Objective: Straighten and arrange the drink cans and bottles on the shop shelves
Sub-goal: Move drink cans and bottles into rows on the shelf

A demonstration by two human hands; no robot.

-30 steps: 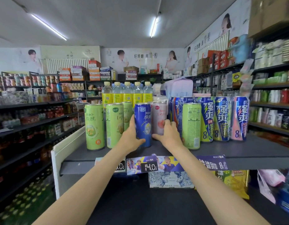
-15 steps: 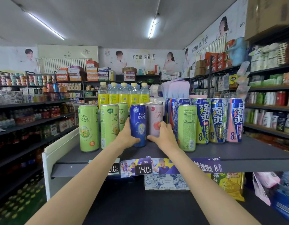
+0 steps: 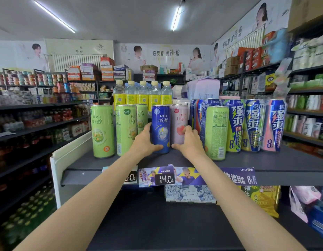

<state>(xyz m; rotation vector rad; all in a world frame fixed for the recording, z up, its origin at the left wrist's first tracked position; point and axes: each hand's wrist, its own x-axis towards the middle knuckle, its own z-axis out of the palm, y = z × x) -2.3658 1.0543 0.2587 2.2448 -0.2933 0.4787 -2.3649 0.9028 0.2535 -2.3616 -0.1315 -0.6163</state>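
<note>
Your left hand (image 3: 144,142) has its fingers wrapped round the lower part of the blue can (image 3: 160,128), thumb across the front near the base. Your right hand (image 3: 188,142) grasps the pink can (image 3: 178,127) just beside it; those fingers seem to curl behind, though the far side is hidden. Both cans stand upright on the grey shelf (image 3: 265,160), touching or nearly so. Left of your fingers stand green cans (image 3: 102,130); right of them another green can (image 3: 216,132), then tall blue cans (image 3: 253,124). Behind are yellow-label bottles (image 3: 142,95).
</note>
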